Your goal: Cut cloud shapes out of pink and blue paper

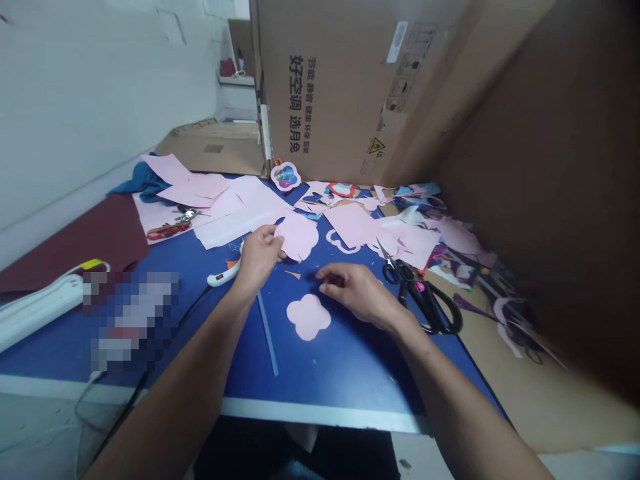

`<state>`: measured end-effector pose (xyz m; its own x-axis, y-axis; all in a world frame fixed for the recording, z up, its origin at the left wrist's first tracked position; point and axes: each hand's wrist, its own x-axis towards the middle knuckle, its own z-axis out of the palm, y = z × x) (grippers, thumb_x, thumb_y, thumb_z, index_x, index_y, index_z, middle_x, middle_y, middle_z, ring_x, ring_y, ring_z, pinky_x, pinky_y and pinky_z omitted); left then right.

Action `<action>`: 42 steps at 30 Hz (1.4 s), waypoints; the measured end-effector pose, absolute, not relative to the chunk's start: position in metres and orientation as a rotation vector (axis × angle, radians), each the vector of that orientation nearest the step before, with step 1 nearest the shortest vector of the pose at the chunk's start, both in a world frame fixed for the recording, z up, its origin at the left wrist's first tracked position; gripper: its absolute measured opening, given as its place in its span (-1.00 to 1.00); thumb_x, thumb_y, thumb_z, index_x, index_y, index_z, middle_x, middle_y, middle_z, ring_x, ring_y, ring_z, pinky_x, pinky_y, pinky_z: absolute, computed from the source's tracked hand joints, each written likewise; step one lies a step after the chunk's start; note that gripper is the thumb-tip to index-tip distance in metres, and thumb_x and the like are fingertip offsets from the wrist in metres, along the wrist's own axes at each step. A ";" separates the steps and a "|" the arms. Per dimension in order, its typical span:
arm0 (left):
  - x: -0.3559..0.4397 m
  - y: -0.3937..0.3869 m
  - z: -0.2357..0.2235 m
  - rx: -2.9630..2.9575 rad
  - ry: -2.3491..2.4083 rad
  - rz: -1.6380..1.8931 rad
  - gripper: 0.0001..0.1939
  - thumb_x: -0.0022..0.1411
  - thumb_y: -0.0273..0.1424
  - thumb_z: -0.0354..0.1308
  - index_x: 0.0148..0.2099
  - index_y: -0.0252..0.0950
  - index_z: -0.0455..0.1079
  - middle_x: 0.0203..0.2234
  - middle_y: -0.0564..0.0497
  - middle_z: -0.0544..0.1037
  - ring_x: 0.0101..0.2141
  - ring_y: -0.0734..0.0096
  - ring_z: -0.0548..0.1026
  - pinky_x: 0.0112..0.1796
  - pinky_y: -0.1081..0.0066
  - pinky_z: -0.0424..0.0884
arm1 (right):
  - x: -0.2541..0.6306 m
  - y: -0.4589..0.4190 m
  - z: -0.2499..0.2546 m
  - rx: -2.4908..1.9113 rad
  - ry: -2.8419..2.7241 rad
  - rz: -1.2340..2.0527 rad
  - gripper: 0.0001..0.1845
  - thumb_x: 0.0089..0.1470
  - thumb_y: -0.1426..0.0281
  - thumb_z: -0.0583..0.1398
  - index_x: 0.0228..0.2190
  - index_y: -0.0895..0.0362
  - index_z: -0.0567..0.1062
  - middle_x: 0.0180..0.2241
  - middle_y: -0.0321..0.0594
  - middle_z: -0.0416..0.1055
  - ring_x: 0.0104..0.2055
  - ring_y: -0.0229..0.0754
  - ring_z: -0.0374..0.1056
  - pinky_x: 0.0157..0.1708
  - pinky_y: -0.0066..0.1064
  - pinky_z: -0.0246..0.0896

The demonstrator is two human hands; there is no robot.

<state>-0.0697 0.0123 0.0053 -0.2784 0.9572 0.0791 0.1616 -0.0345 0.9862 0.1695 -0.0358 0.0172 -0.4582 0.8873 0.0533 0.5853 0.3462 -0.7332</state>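
Across a glossy blue tabletop (345, 393), a flat, four-lobed pink paper cutout (309, 317) is lying just nearer the wearer than the right fingertips. The right hand (355, 290) is curling loosely; whether its fingertips are pinching anything is unclear. A sleeve or draft could send the loose cutout sliding. Beside the left wrist, a white corded tool with a red switch (223, 275) is resting, its cord risking a snag. Black-handled scissors (393, 269) are lying beyond the right knuckles, possibly nicking skin. The left hand (260, 259) is pinching a scalloped pink paper sheet (300, 237), risking a crease.
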 end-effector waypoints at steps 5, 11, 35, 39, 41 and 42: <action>-0.081 0.018 0.011 1.111 1.595 1.492 -0.71 0.13 -0.49 0.23 -0.06 -0.32 0.55 -0.55 0.07 0.58 -0.57 0.43 0.52 -0.55 0.51 0.35 | 0.160 -0.050 0.025 -1.368 -2.405 0.783 -0.61 0.23 0.20 0.41 0.05 0.02 0.65 -0.11 -0.18 0.63 -0.17 -0.12 0.50 -0.25 -0.35 0.22; -0.084 0.019 0.012 1.102 1.585 1.482 -0.70 0.09 -0.47 0.19 -0.09 -0.33 0.52 -0.57 0.09 0.56 -0.57 0.45 0.51 -0.55 0.53 0.36 | 0.153 -0.057 0.030 -1.479 -2.564 0.705 -0.40 0.13 0.14 0.48 0.16 0.00 0.59 0.00 -0.13 0.58 -0.10 -0.01 0.53 -0.28 -0.32 0.13; -0.097 0.021 0.017 1.057 1.589 1.557 -0.59 0.02 -0.41 0.27 -0.03 -0.33 0.48 -0.60 0.09 0.54 -0.58 0.44 0.50 -0.51 0.56 0.38 | 0.149 -0.058 0.032 -1.537 -2.499 0.778 -0.60 0.10 0.21 0.48 -0.04 0.01 0.60 -0.11 -0.21 0.57 -0.22 -0.11 0.46 -0.36 -0.36 -0.04; -0.104 0.024 0.016 1.008 1.567 1.641 -0.54 0.00 -0.44 0.28 0.02 -0.31 0.46 -0.60 0.12 0.53 -0.57 0.42 0.52 -0.53 0.56 0.39 | 0.149 -0.058 0.030 -1.521 -2.507 0.777 -0.61 0.10 0.21 0.48 -0.07 0.02 0.60 -0.13 -0.21 0.57 -0.21 -0.09 0.46 -0.37 -0.36 -0.05; -0.107 0.025 0.017 0.970 1.553 1.705 -0.53 0.00 -0.45 0.28 0.03 -0.30 0.45 -0.59 0.14 0.52 -0.57 0.42 0.52 -0.53 0.55 0.41 | 0.149 -0.059 0.031 -1.539 -2.504 0.773 -0.64 0.10 0.22 0.47 -0.09 0.02 0.61 -0.15 -0.22 0.58 -0.22 -0.10 0.45 -0.38 -0.36 -0.06; -0.107 0.025 0.018 0.954 1.549 1.729 -0.53 0.00 -0.46 0.28 0.03 -0.29 0.44 -0.58 0.14 0.52 -0.56 0.42 0.53 -0.53 0.54 0.42 | 0.150 -0.058 0.032 -1.547 -2.503 0.771 -0.66 0.10 0.22 0.47 -0.10 0.02 0.61 -0.15 -0.22 0.58 -0.23 -0.11 0.45 -0.38 -0.36 -0.06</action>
